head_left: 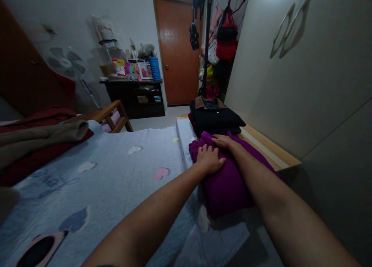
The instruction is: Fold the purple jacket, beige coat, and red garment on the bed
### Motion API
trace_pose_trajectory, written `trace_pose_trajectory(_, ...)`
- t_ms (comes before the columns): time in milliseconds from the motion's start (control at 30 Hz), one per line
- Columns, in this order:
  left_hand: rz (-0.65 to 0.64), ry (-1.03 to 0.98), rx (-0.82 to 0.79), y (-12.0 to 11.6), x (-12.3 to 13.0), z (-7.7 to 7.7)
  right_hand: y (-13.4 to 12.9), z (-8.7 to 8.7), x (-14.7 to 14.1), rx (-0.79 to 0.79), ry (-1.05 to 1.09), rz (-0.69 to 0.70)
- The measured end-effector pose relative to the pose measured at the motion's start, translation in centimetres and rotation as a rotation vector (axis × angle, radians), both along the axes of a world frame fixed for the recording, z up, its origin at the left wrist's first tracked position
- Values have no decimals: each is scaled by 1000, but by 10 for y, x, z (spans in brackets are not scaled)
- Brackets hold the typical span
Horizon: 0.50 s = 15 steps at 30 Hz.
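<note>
A purple garment (pixel 225 185) lies folded in a thick bundle at the right edge of the bed. My left hand (pixel 209 159) rests on its upper left part, fingers spread over the cloth. Just beyond and to the right, my right hand (pixel 223 142) lies on the gathered far end, its fingers pointing left and resting flat on the fabric. Neither hand is closed round the cloth. Behind the bundle sits a stack of folded dark clothes (pixel 216 117) with a brown collar on top.
The bed (pixel 139 189) has a light blue sheet with hearts. Red and brown blankets (pixel 43 139) lie at left, near a wooden chair (pixel 120 117). A white wardrobe (pixel 302 85) stands close on the right beside a wooden ledge (pixel 267 149). A pink-framed object (pixel 39 251) lies bottom left.
</note>
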State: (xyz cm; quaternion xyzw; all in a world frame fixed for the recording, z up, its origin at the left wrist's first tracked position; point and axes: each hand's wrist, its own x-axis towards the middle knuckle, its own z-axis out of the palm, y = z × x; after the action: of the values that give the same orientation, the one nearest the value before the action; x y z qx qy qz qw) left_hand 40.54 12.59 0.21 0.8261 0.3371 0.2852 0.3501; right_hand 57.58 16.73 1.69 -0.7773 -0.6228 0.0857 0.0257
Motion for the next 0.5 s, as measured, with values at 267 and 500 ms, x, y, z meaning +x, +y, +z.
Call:
trace_pose_trajectory(267, -93, 351, 334, 53, 22, 7, -26, -2, 26, 83, -19, -167)
trace_pose_trajectory(500, -43, 634, 292, 61, 23, -4, -35, -19, 33, 14, 66, -255)
